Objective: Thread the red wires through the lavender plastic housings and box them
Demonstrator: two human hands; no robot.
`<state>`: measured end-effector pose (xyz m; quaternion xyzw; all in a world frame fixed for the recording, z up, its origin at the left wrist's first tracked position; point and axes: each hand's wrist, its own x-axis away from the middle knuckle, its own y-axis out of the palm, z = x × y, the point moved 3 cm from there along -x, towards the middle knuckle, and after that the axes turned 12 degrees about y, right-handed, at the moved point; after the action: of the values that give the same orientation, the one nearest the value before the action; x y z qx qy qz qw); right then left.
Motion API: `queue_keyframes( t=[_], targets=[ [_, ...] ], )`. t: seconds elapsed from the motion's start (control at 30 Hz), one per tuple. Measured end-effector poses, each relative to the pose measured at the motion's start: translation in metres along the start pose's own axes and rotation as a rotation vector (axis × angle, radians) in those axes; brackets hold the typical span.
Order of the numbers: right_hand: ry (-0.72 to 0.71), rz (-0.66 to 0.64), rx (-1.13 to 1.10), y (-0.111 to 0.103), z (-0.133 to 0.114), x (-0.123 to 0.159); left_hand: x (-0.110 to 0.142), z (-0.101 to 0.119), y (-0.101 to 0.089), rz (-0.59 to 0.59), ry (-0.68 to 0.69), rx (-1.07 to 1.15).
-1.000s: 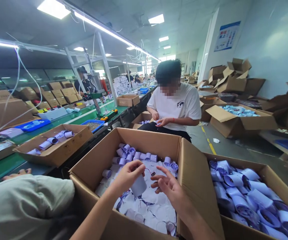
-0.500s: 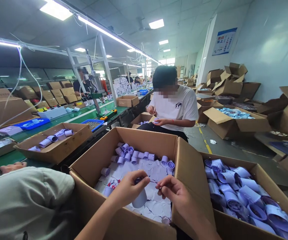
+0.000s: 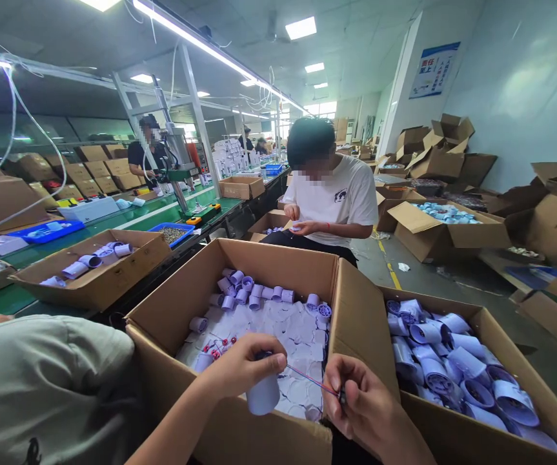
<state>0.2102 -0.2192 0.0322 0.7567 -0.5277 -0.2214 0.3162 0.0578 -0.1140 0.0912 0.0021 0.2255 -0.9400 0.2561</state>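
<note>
A big open brown cardboard box stands before the worker, and a second brown cardboard box of loose lavender plastic cylinders sits just off its right edge. Short lavender plastic cups crowd the big box's far left corner, some along its far edge.

Over the near edge, the left hand is closed on one pale lavender plastic cup, gripping it from above. The right hand, apart from the left, pinches a small dark component on the end of a thin red-and-dark wire pair, which runs nearly straight between the two hands.

From where I stand, the safest way looks to be steadying the cup, drawing gently in line with the wires, and easing off once they straighten; a sharp tug could strain the joint at the component.
</note>
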Motion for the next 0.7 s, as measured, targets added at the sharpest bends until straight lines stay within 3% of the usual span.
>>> queue_keyframes(
  t=[0.27,0.5,0.6,0.7],
  targets=[
    [0.001,-0.002,-0.077,-0.003,-0.002,0.003,0.007,-0.011,0.007,-0.021,-0.102,0.305],
    [-0.032,0.162,-0.192,-0.012,-0.01,0.007,0.017,-0.051,0.025,0.388,-0.201,0.881],
    [-0.011,0.254,-0.218,-0.016,-0.009,0.007,0.024,-0.059,0.039,0.447,-0.275,1.113],
    [0.015,0.286,-0.237,-0.016,-0.01,0.006,0.029,-0.054,0.051,0.43,-0.288,1.27]
  ],
)
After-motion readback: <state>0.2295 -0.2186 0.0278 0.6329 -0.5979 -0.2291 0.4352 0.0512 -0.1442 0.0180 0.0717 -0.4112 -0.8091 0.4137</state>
